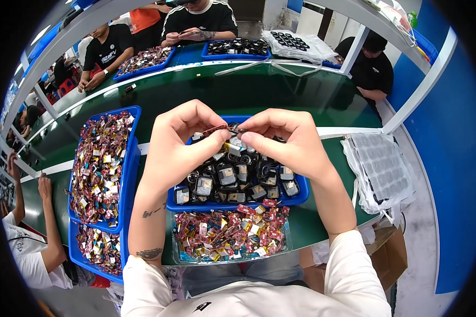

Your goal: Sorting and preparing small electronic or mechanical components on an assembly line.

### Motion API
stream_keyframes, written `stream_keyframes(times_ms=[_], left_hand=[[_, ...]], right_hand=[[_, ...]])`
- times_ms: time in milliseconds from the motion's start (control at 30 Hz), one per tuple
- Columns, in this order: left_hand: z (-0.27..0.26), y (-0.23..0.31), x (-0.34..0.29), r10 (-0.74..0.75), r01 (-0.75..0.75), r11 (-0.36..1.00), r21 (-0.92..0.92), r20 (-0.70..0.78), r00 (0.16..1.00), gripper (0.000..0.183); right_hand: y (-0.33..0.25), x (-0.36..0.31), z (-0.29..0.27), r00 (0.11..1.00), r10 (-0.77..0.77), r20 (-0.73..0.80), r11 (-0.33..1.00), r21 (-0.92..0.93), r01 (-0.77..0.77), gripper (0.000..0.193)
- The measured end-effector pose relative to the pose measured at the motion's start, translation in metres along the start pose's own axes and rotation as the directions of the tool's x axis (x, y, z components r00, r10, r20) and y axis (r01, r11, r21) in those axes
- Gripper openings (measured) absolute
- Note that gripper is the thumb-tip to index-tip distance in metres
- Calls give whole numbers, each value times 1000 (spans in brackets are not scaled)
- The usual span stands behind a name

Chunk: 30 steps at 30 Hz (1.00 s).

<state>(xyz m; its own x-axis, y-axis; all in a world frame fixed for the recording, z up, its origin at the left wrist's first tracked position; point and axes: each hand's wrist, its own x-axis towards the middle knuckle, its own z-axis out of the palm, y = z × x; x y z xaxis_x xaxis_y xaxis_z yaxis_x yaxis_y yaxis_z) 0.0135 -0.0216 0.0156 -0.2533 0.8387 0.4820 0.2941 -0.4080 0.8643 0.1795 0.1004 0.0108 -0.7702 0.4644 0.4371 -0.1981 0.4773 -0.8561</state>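
Note:
My left hand [188, 140] pinches a small red circuit board [214, 129] between thumb and fingers. Fingertip to fingertip with it, my right hand [283, 138] grips a small dark part [240, 131], whose exact kind I cannot make out. The two pieces meet, or nearly meet, between my hands. Under them lies a blue bin [301, 199] of black housings [227, 176] with pale square pieces in them. Closer to me, a clear plastic tray [177, 256] holds a heap of red boards [230, 230] with small yellow and silver parts.
Two stacked blue bins [135, 174] full of red boards stand at the left. Bagged plastic trays [378, 166] lie at the right, beside a white frame post [420, 87]. Across the green bench [169, 90] co-workers sit near more bins [235, 55]. An open cardboard box [388, 253] stands below right.

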Motion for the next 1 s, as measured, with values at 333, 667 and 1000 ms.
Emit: stream_keyframes(times_ms=[333,667,1000], left_hand=[[-4,3,6,-79,81,997,-7,125,989,11],[-8,5,-1,-98,71,989,132,211,973,7],[-17,-13,8,-98,115,992,-56,236,967,10]], right_hand=[[0,5,-12,999,50,14,977,206,-52,11],[4,-4,-7,983,66,170,916,380,-127,7],[30,17,1,992,84,92,935,338,-111,11]])
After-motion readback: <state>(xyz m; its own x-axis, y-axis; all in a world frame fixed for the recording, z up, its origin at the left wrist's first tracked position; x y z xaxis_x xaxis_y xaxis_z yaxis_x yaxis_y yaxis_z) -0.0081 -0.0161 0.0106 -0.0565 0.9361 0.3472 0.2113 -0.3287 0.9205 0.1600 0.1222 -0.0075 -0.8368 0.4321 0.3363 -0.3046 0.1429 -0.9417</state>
